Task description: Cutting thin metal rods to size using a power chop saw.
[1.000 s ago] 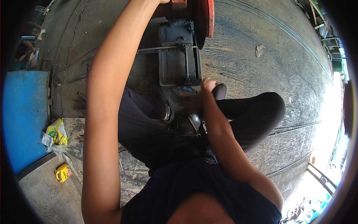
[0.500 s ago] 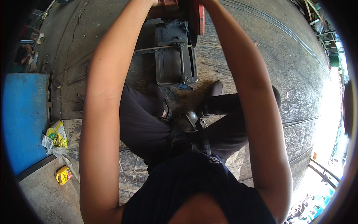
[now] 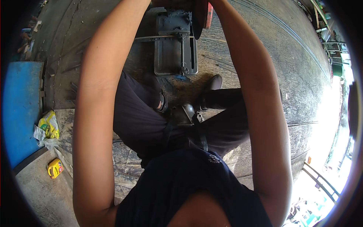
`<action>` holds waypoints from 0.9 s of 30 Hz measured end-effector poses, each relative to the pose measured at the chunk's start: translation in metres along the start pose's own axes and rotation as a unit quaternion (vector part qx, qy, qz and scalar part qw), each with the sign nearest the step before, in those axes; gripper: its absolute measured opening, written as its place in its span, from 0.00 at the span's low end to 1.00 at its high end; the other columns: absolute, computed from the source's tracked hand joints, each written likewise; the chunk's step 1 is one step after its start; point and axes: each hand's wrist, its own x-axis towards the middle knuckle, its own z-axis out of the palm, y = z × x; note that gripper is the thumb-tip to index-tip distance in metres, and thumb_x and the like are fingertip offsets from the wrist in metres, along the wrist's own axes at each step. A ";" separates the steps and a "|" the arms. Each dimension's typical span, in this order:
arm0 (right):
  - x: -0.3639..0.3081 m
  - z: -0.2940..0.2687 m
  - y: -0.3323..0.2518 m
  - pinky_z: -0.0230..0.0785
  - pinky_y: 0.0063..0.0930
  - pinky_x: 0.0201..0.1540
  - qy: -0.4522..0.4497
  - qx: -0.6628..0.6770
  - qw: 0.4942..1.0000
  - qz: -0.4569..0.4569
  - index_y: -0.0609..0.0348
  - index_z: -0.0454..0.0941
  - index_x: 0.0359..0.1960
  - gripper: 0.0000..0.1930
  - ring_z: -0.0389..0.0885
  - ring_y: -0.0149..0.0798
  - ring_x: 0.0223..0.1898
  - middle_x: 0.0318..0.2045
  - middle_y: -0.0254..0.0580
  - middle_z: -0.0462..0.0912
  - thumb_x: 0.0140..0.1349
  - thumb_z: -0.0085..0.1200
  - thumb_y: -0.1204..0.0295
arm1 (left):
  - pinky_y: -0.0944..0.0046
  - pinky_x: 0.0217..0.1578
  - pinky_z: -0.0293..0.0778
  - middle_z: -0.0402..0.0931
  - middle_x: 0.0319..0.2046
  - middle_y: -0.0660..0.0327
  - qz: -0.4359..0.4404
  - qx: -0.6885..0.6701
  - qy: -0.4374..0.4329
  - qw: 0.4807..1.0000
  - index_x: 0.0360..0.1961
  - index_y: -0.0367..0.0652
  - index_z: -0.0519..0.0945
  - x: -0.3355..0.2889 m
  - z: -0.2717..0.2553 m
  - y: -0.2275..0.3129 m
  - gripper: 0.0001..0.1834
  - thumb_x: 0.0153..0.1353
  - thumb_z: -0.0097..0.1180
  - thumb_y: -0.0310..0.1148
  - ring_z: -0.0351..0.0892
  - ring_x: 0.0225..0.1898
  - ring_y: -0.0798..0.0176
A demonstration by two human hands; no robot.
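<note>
Both my arms reach forward past the upper edge, so my left hand and my right hand lie outside the picture. Between the wrists stands a cut-off saw with a dark metal base (image 3: 170, 56). Its red wheel guard (image 3: 209, 16) shows just beside my right wrist, with part of the dark cutting disc (image 3: 198, 22) next to it. A clamp screw (image 3: 183, 53) runs along the base. Across the base, a flat metal bar (image 3: 145, 39) sticks out to the left. What my hands hold or touch is hidden.
My legs (image 3: 140, 109) are bent on either side of the saw's near end. To the left are a blue panel (image 3: 22, 106), a crumpled yellow bag (image 3: 49, 125) and a yellow jug (image 3: 55, 168). Long thin rods (image 3: 280, 30) lie on the boards at the upper right.
The view has shifted, so the saw base sits higher and slightly left. The upper part of the saw and the edges of my hands have slipped out past the top.
</note>
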 end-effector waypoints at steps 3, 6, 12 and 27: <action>-0.009 -0.002 -0.002 0.69 0.57 0.56 -0.001 0.024 1.000 0.003 0.46 0.69 0.62 0.24 0.76 0.67 0.54 0.51 0.66 0.78 0.72 0.32 0.52 | 0.56 0.25 0.80 0.72 0.25 0.59 0.019 -0.020 0.023 0.999 0.42 0.48 0.70 -0.005 0.004 -0.008 0.27 0.50 0.65 0.53 0.77 0.22 0.58; -0.017 -0.001 0.000 0.68 0.58 0.56 0.006 0.036 0.999 0.013 0.45 0.68 0.64 0.24 0.75 0.69 0.54 0.51 0.65 0.78 0.72 0.33 0.52 | 0.55 0.26 0.79 0.72 0.26 0.58 0.032 -0.061 -0.003 0.998 0.43 0.47 0.70 -0.006 0.007 -0.018 0.27 0.49 0.65 0.52 0.76 0.24 0.57; -0.040 0.008 0.015 0.70 0.57 0.52 0.066 0.081 0.991 -0.078 0.42 0.66 0.67 0.23 0.78 0.68 0.50 0.49 0.65 0.80 0.72 0.37 0.56 | 0.54 0.27 0.77 0.73 0.28 0.57 0.061 -0.093 0.001 0.994 0.44 0.47 0.72 -0.007 0.010 -0.049 0.27 0.49 0.65 0.51 0.77 0.27 0.56; -0.124 0.025 0.048 0.73 0.56 0.42 0.121 0.092 0.974 -0.169 0.49 0.58 0.71 0.33 0.79 0.69 0.41 0.43 0.66 0.79 0.62 0.51 0.69 | 0.60 0.21 0.78 0.76 0.24 0.56 -0.003 -0.109 0.035 0.993 0.37 0.38 0.76 -0.059 0.039 -0.141 0.16 0.52 0.66 0.36 0.78 0.20 0.60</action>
